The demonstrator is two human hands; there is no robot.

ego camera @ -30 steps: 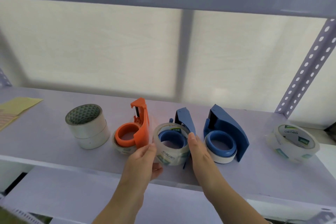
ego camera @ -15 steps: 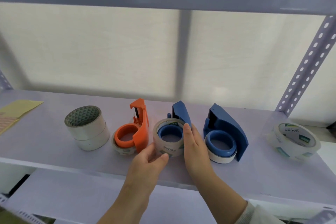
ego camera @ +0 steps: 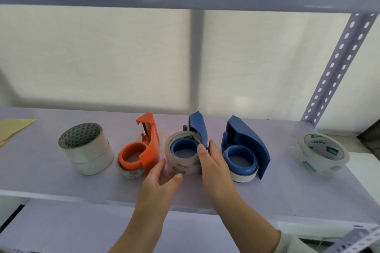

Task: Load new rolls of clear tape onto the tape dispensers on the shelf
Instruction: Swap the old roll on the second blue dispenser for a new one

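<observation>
All three dispensers carry rolls; a spare roll lies apart. The right hand grips the middle dispenser; the left hand, open, touches its roll

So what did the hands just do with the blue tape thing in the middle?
They set the middle blue dispenser, with its clear tape roll, down flat on the lilac shelf; a second ago it was lifted and tilted. The left hand has let go and opened; the right hand still rests against it. The orange dispenser, right blue dispenser and spare rolls stayed put.
</observation>
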